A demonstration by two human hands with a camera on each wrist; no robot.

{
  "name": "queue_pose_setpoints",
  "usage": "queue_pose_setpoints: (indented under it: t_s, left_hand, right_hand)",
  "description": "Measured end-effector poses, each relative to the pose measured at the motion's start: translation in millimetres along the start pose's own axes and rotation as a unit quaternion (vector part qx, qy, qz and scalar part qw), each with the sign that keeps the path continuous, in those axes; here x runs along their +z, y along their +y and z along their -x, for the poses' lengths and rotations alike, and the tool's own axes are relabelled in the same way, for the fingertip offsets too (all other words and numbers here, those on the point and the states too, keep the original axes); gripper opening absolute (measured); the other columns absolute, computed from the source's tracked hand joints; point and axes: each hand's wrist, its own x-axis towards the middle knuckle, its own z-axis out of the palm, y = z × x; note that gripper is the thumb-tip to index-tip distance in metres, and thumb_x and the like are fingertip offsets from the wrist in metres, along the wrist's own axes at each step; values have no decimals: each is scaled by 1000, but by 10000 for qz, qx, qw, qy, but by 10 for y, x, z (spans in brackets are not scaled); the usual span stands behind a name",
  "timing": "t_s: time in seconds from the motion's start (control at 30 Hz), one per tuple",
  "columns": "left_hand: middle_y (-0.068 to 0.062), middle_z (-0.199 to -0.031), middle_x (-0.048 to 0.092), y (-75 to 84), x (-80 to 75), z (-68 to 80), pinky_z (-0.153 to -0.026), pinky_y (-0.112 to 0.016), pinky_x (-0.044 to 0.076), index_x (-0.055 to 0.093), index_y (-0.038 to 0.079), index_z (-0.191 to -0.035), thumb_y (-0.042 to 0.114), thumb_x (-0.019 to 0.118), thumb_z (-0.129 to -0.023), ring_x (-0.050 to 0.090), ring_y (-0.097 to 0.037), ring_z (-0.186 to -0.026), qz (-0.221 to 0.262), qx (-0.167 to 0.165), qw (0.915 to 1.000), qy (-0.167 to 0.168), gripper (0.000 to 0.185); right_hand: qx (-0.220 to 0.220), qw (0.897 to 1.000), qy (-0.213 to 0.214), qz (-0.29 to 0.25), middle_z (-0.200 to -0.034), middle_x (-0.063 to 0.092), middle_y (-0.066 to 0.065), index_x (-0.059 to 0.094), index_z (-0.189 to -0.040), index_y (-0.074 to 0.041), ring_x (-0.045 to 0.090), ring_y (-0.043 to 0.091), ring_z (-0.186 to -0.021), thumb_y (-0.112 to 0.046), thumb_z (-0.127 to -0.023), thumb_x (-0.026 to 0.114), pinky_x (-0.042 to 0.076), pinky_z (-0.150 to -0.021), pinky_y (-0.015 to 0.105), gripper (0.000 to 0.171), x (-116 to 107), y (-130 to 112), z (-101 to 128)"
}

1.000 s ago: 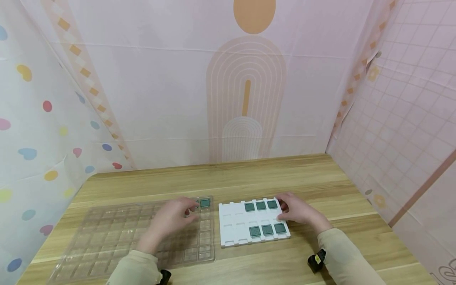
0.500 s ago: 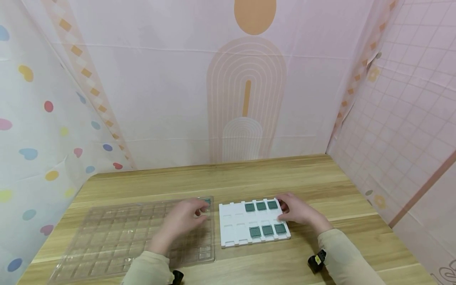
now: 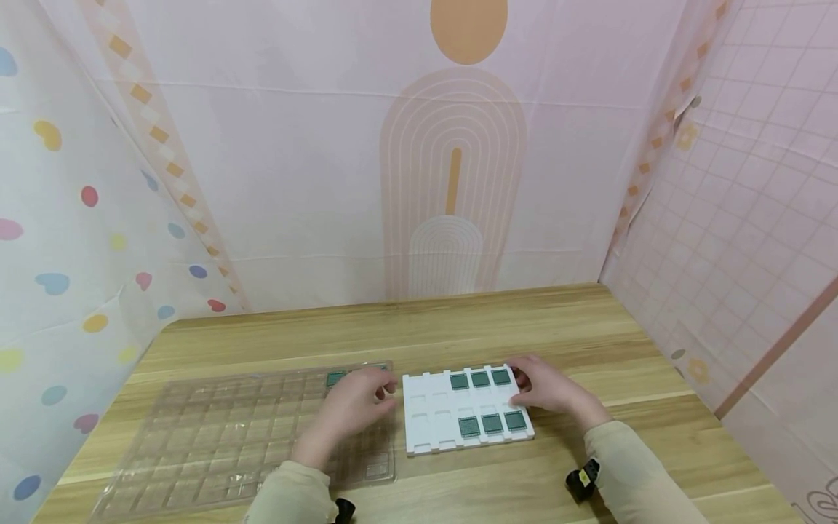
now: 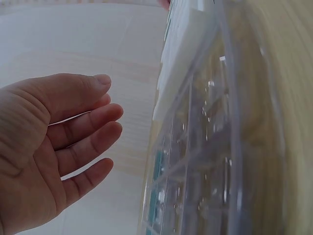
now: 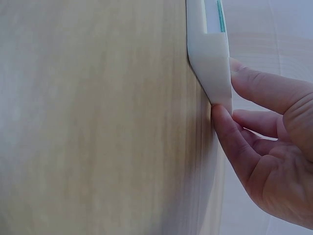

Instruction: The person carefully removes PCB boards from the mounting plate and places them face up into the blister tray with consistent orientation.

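Observation:
My left hand (image 3: 353,404) hovers over the right end of a clear plastic compartment tray (image 3: 196,429). In the left wrist view its fingers (image 4: 100,142) are loosely bent with nothing between them. A green square chip (image 3: 336,378) shows in the tray's far row, left of that hand; another peeks out behind the fingertips. Beside this tray lies a white tray (image 3: 422,429) bearing three chips (image 3: 480,379) in its far row and three chips (image 3: 491,423) in its near row. My right hand (image 3: 546,384) grips the white tray's right end, thumb on the top face, a finger at the lower edge.
Both trays lie on a wood-grain table (image 3: 497,320). Patterned cloth (image 3: 314,182) hangs behind it and along both sides. A black wrist camera (image 3: 581,480) sits at the right sleeve.
My left hand has moved right over the clear tray, uncovering a chip on its left and covering most of the one at the corner. My right hand stays on the white tray.

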Motion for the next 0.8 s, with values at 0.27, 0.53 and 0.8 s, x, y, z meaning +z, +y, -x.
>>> queue_pose_setpoints:
  t_s: [0.27,0.53,0.8]
  left_hand:
    - [3,-84,63,119,71,-87,-64,-27,50,73,6,-102,12,78,-83,61,-13,-75,-138,-116,9998,107,21]
    - [0,-91,68,212,157,-156,-72,-35,53,74,8,-104,17,81,-82,63,-17,-82,-521,95,9971,553,25]
    - [-4,-96,70,307,204,-244,-79,-41,53,73,8,-104,17,83,-79,65,-24,-90,-1085,631,9860,1095,28]
  right_hand:
    - [-23,10000,-6,-30,-115,55,16,48,-135,13,57,23,-97,-8,-82,80,52,-82,37,65,5,17,-6]
    - [-39,10000,3,-15,-116,54,16,48,-136,13,57,23,-97,-8,-82,80,52,-82,37,65,10,29,-12]
    - [-41,10000,24,-14,-115,54,16,49,-134,13,57,23,-97,-7,-82,80,52,-81,36,65,12,29,-12]
